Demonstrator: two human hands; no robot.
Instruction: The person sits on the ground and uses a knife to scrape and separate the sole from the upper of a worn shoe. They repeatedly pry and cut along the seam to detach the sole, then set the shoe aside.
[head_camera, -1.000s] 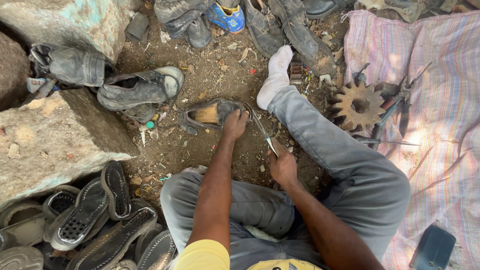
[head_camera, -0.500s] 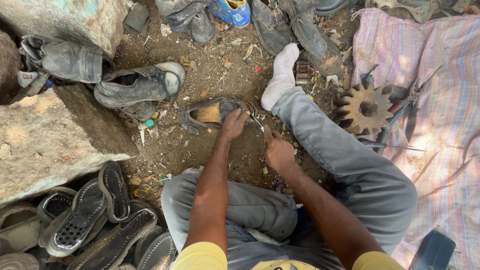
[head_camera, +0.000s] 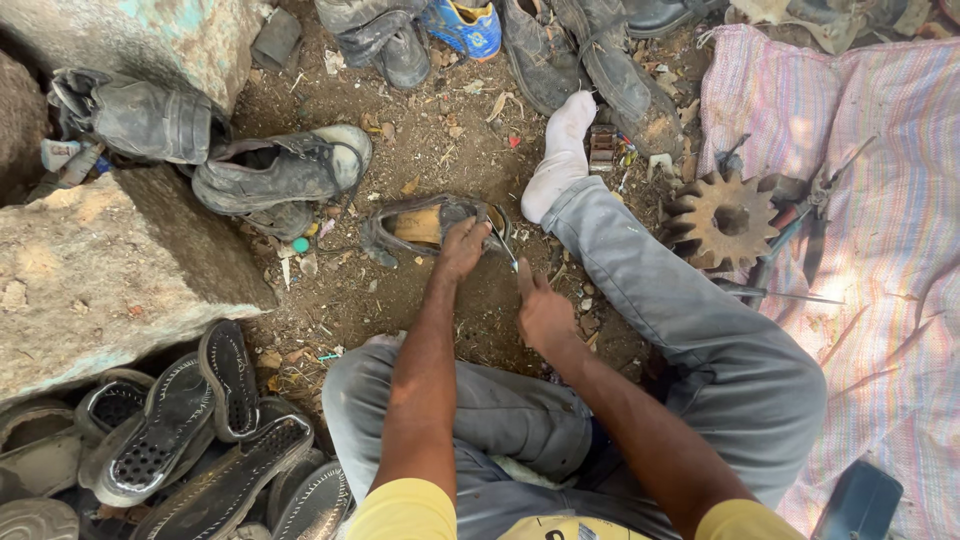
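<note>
I sit on dirt ground with my right leg stretched out, a white sock (head_camera: 560, 160) on its foot. A worn dark shoe (head_camera: 425, 225) with a tan insole lies on its side in front of me. My left hand (head_camera: 462, 245) presses down on the shoe's heel end and holds it. My right hand (head_camera: 543, 312) is closed around a thin metal tool (head_camera: 508, 250) whose tip points at the shoe's edge beside my left fingers.
A large stone block (head_camera: 110, 270) lies at left, with a pile of sandals and soles (head_camera: 180, 440) below it. Old shoes (head_camera: 285, 175) ring the far ground. A striped cloth (head_camera: 880, 260) at right carries a rusty toothed gear (head_camera: 725, 220) and hand tools (head_camera: 800, 215).
My right hand with the metal tool has moved up toward the shoe's edge. My left hand stays on the shoe. The camera has shifted slightly.
</note>
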